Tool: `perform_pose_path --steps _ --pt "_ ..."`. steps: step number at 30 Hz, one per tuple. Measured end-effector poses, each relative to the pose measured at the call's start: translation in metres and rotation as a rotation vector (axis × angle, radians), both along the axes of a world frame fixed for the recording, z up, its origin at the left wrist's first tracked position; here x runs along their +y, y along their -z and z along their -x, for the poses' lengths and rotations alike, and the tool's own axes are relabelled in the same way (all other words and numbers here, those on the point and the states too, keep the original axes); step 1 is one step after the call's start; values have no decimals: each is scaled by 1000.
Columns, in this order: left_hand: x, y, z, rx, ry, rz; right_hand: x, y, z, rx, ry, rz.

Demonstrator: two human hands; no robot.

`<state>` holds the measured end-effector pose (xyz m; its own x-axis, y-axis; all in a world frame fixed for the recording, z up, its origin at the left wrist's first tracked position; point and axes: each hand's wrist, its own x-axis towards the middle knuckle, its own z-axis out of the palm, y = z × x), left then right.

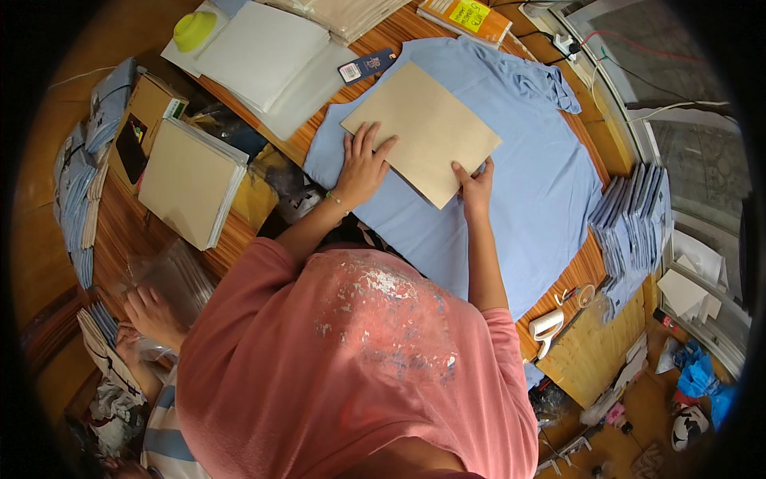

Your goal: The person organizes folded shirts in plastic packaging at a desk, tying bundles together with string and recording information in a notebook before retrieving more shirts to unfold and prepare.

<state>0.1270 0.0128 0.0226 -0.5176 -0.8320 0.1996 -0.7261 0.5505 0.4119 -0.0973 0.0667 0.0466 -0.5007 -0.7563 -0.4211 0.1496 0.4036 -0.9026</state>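
Note:
A light blue shirt [542,184] lies spread over the wooden table, with a tan cardboard sheet [427,128] set at an angle on it. My left hand [365,166] rests on the sheet's left edge, fingers outstretched and slightly apart. At the sheet's lower right corner, my right hand [476,188] grips the edge, its thumb on top and some fingers partly hidden. A dark blue hang tag [367,66] lies beside the shirt's upper left edge.
White sheets [263,52] and a yellow-green tape roll [193,30] lie at upper left, above stacked cardboard [187,184]. Folded shirts [634,231] line the right edge, near a white-handled tool [546,327]. At lower left, another person's hands [152,315] handle clear plastic bags [179,275].

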Motion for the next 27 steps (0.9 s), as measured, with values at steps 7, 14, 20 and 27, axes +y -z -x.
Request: perform_pose_path --steps 7,14,20,27 --pt "2 2 1 -14 -23 9 -2 0 -2 322 -127 -9" --pt "3 4 1 -51 -11 7 -5 -9 5 635 -285 -229" --pt "4 7 0 -82 -3 5 -6 -7 2 702 -297 -283" --pt "5 -2 6 -72 -17 81 -7 -14 7 790 -353 -338"
